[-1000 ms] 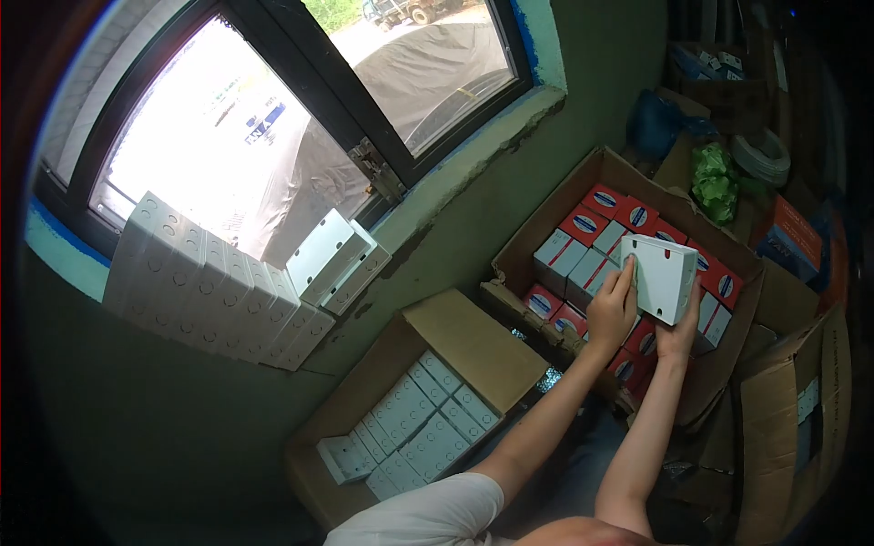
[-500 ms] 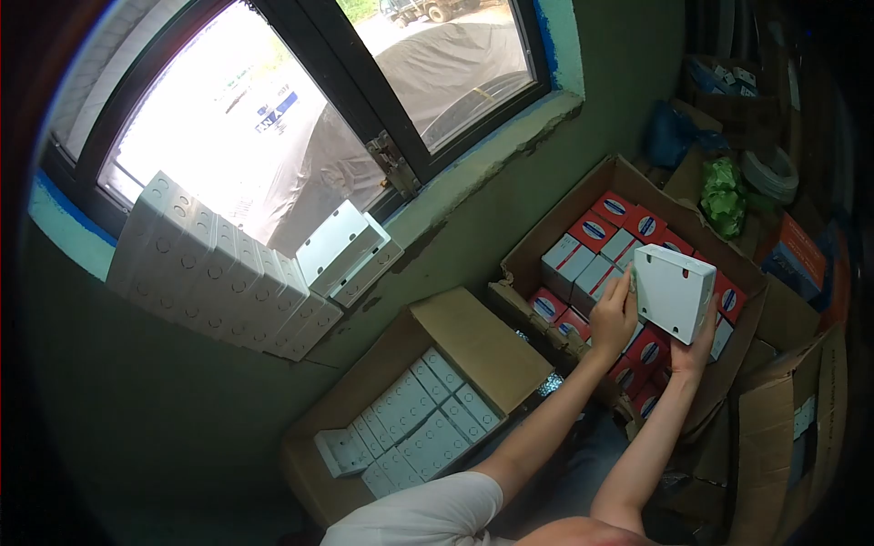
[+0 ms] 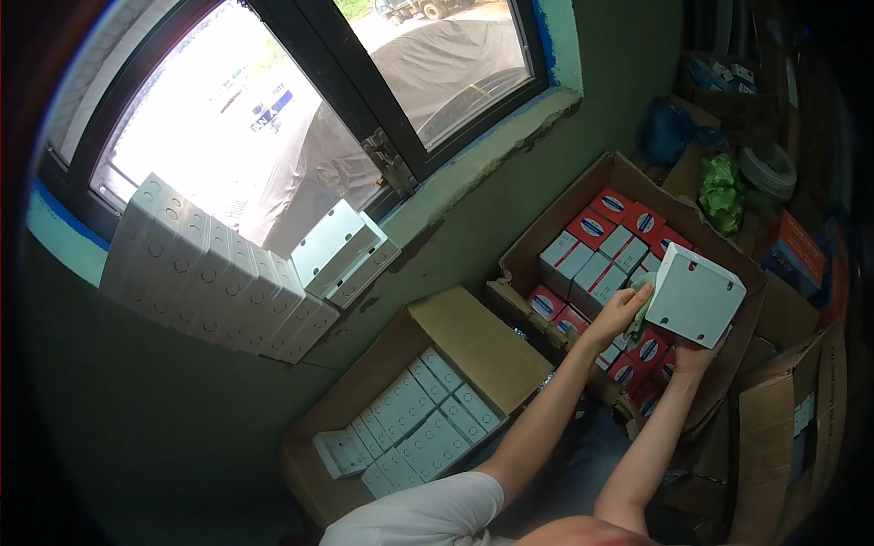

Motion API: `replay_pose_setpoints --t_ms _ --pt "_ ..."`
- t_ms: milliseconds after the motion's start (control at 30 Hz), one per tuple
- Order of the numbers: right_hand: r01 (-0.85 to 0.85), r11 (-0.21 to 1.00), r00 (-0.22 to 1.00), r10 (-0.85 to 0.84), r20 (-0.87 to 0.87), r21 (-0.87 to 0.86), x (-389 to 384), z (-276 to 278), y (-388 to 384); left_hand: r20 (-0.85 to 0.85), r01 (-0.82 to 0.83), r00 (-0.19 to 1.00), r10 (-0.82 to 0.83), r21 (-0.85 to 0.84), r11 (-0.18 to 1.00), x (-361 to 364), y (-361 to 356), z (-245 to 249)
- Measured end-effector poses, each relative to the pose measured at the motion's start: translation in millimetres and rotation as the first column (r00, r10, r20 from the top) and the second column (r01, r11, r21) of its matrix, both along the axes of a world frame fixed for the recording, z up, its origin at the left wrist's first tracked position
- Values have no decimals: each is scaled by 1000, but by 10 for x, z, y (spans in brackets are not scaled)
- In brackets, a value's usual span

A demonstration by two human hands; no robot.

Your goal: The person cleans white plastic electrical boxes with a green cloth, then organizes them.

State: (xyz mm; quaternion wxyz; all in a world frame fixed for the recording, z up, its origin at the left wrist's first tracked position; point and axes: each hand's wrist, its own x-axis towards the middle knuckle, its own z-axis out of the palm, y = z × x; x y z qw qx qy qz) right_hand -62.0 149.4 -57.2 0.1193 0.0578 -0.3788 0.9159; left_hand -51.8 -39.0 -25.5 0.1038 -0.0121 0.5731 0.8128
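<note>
A square white plastic box (image 3: 696, 297) is tilted above the carton of red and white packs, its flat face with corner slots turned up. My right hand (image 3: 699, 353) grips it from below at its lower edge, the fingers partly hidden behind it. At its left side my left hand (image 3: 622, 311) is closed on a pale green cloth (image 3: 641, 302), which touches or lies close to the box's edge. Under both hands are the red and white packs (image 3: 598, 278).
White boxes (image 3: 209, 264) stand in a row on the window sill (image 3: 482, 164). An open carton (image 3: 469, 341) below holds more white boxes (image 3: 410, 409). The packs' carton (image 3: 537, 238) has raised flaps. At right are a green bag (image 3: 721, 194) and cardboard (image 3: 774, 423).
The white box has shifted right and turned in my right hand. My left hand has moved slightly too, and the pale green cloth at its fingers now shows.
</note>
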Motion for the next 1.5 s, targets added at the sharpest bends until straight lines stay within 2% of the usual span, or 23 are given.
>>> replay_pose_setpoints --t_ms 33,100,133,167,267,367,400,433,500,533,633,667,800,900,933,1033,1067,1133,1233,1267,1300,1367,1500 --pt "173 924 985 -162 -61 341 -13 -33 -53 -5 50 999 -50 47 998 29 -70 58" --pt "177 890 983 -185 -23 421 -34 -64 -89 -24 91 996 -89 126 988 59 -139 107" --pt "23 986 995 -39 94 167 -46 -66 -73 -36 83 996 -79 159 984 67 -154 116" --pt "-116 987 977 134 167 -113 -56 -71 -62 -47 75 997 -67 191 979 72 -164 123" --pt "-260 937 918 314 243 -232 -70 51 -92 -75 -19 996 49 358 933 69 -157 156" --pt "-297 955 855 276 439 -22 -64 238 -211 -77 -64 992 104 405 912 47 -209 177" --pt "-334 933 768 189 612 131 -14 304 -230 -98 -13 994 47 316 949 47 -264 169" --pt "-380 920 759 248 602 100 9 355 -249 -262 -65 960 94 117 991 17 -248 110" --pt "-470 881 733 360 577 47 12 464 -285 -578 -258 813 75 -242 935 -61 -153 -12" --pt "-476 876 726 443 525 -81 44 564 -345 -501 -184 865 -15 -346 920 -24 -147 23" --pt "-482 873 753 457 475 -75 122 705 -443 -504 -279 850 -156 -681 677 114 -47 240" --pt "-444 889 773 444 452 -114 83 612 -458 -539 -307 818 -201 -705 639 128 -17 261" --pt "-229 973 836 204 509 -14 46 633 -503 -543 -285 791 -283 -736 614 180 81 335" --pt "-216 975 829 153 538 55 69 666 -479 -471 -244 865 -171 -694 677 167 156 285" --pt "-232 972 815 179 551 27 89 720 -485 -506 -310 856 -105 -666 679 164 166 279" --pt "-198 970 889 118 442 139 44 572 -480 -598 -499 795 101 -550 670 125 189 250" --pt "-278 955 887 213 409 105 -4 477 -428 -618 -556 766 177 -498 665 96 188 230" --pt "-303 945 889 234 393 123 -3 347 -424 -609 -621 740 286 -454 639 88 188 242" --pt "-278 929 921 186 343 244 -9 267 -473 -496 -413 868 37 -677 609 161 148 313" --pt "-273 912 927 163 338 307 -17 262 -473 -522 -421 853 6 -680 600 166 157 292" --pt "-266 891 932 141 333 368 -25 256 -475 -481 -357 876 -36 -696 623 155 139 289" --pt "-165 920 943 41 330 356 -5 248 -510 -395 -220 910 -126 -719 660 148 89 317" --pt "-112 933 951 1 311 341 -1 212 -500 -474 -171 860 -186 -613 771 101 50 208"
